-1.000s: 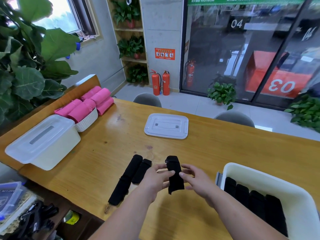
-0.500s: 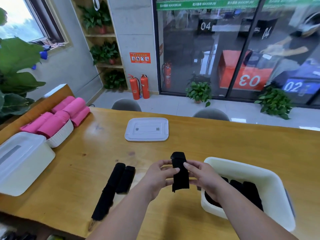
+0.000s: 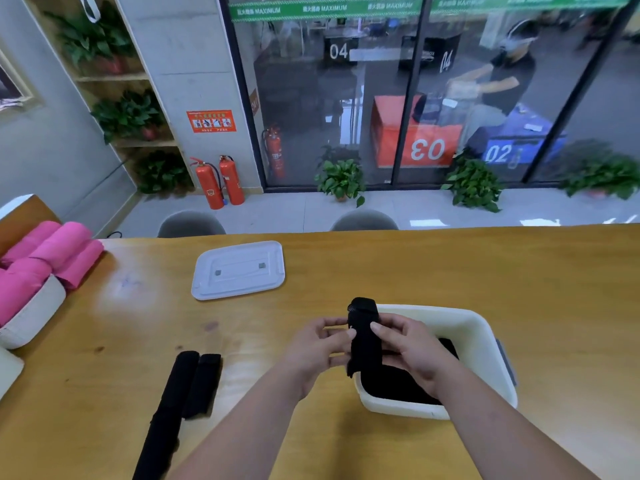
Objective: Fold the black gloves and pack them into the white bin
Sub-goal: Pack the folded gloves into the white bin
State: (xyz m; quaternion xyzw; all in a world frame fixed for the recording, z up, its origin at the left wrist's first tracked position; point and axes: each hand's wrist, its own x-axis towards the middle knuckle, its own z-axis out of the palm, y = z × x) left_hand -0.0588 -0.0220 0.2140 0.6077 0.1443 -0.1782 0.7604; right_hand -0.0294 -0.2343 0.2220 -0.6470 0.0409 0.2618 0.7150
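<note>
A folded black glove [image 3: 363, 336] stands upright between my two hands, above the left end of the white bin [image 3: 481, 337]. My left hand [image 3: 317, 348] pinches its left edge with thumb and fingers. My right hand [image 3: 412, 348] grips its right side, partly over the bin. Dark folded gloves [image 3: 394, 382] lie inside the bin, mostly hidden by my right hand. Two more black gloves [image 3: 183, 393] lie long and flat on the wooden table [image 3: 450, 268] to the lower left.
The bin's white lid [image 3: 239, 270] lies flat at the table's middle back. A white basket [image 3: 34, 313] with pink rolls [image 3: 45, 258] sits at the left edge. Two grey chair backs [image 3: 363, 221] stand behind the table. A corner of another white box [image 3: 8, 370] shows far left.
Both hands have carried the folded glove to the right, from over the bare table to above the bin's left end. The view has swung right, so the left-side boxes slid out of frame.
</note>
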